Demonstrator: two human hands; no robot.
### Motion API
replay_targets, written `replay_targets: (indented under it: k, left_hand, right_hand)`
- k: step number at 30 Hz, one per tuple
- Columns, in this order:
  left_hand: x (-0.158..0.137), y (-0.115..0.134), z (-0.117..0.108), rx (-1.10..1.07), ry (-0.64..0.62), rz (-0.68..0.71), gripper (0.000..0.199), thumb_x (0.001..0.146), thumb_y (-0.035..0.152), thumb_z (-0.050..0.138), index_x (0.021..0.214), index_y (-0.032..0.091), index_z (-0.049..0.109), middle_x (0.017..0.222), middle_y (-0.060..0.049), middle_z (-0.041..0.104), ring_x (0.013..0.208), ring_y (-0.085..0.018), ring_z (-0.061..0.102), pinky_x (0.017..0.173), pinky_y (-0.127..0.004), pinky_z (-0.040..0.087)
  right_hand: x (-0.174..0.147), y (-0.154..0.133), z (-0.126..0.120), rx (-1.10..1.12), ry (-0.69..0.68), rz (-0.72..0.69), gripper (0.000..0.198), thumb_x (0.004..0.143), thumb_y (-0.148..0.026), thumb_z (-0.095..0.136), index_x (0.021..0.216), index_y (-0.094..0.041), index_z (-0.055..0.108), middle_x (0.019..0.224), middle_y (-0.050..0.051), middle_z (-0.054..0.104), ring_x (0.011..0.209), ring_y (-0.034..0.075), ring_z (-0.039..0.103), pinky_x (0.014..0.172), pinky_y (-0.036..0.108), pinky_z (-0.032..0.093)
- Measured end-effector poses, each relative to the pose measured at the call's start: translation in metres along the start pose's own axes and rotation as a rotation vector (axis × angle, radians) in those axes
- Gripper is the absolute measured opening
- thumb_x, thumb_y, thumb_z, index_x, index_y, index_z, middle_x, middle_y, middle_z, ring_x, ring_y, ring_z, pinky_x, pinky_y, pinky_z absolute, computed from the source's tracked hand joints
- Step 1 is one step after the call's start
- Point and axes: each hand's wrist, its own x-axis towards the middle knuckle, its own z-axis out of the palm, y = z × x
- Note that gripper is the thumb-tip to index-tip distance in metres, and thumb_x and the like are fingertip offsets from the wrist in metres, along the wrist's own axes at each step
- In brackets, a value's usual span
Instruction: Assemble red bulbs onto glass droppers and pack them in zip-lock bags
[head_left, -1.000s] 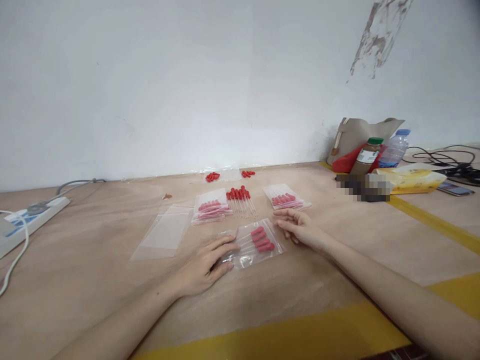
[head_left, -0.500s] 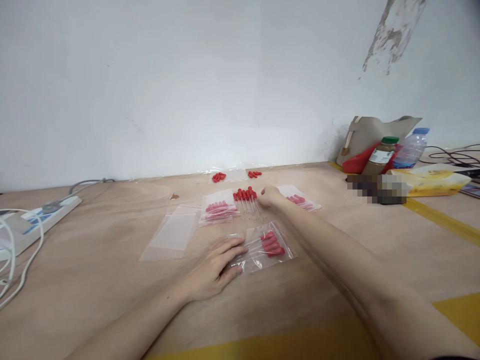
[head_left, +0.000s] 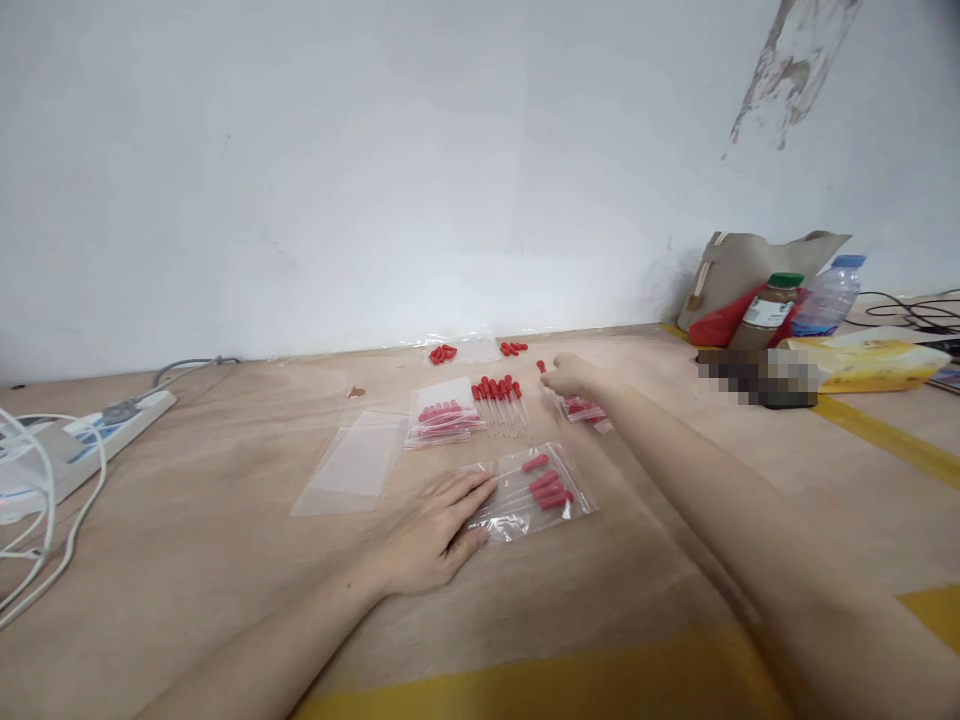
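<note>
My left hand (head_left: 442,530) lies with its fingers spread and flat, the fingertips on the open end of a clear zip bag (head_left: 517,525). In that bag are several glass droppers with red rubber bulbs (head_left: 546,485). My right hand (head_left: 574,376) is closed at the far right, with the red bulb of a dropper (head_left: 541,367) showing at its fingertips; the rest of this dropper is hidden. Left of it, a row of loose droppers (head_left: 495,392) lies side by side. A filled bag (head_left: 585,410) is partly covered by my right wrist.
A stack of filled bags (head_left: 442,415) lies left of the row, with flat bags (head_left: 356,465) beyond it. Loose red bulbs (head_left: 442,354) lie near the wall. At left is a power strip (head_left: 112,440); at right, bottles (head_left: 772,310) and a tissue pack (head_left: 870,362).
My right hand has moved from the dropper row to the right and away from me, a red bulb now showing at its fingers. My left hand stays on the bag.
</note>
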Motion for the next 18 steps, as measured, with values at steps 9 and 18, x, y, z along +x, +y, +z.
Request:
replay_targets:
  k: [9, 18]
  left_hand:
    - [-0.001, 0.002, -0.003, -0.009, 0.014, 0.003, 0.045, 0.089, 0.033, 0.034, 0.133, 0.028, 0.025, 0.139, -0.003, 0.028, 0.125, -0.022, 0.027, 0.101, -0.043, 0.026]
    - [0.0, 0.003, -0.004, 0.011, 0.004, -0.003, 0.045, 0.09, 0.034, 0.033, 0.133, 0.028, 0.024, 0.139, -0.003, 0.027, 0.125, -0.022, 0.026, 0.101, -0.043, 0.026]
  right_hand:
    - [-0.092, 0.06, -0.007, 0.73, 0.179, -0.131, 0.069, 0.065, -0.023, 0.054, 0.125, -0.02, 0.019, 0.061, -0.006, 0.048, 0.042, 0.011, 0.05, 0.038, 0.022, 0.042]
    - [-0.104, 0.064, 0.02, 0.971, 0.21, -0.061, 0.046, 0.065, -0.026, 0.057, 0.103, -0.024, 0.031, 0.068, -0.007, 0.049, 0.048, 0.009, 0.054, 0.044, 0.024, 0.049]
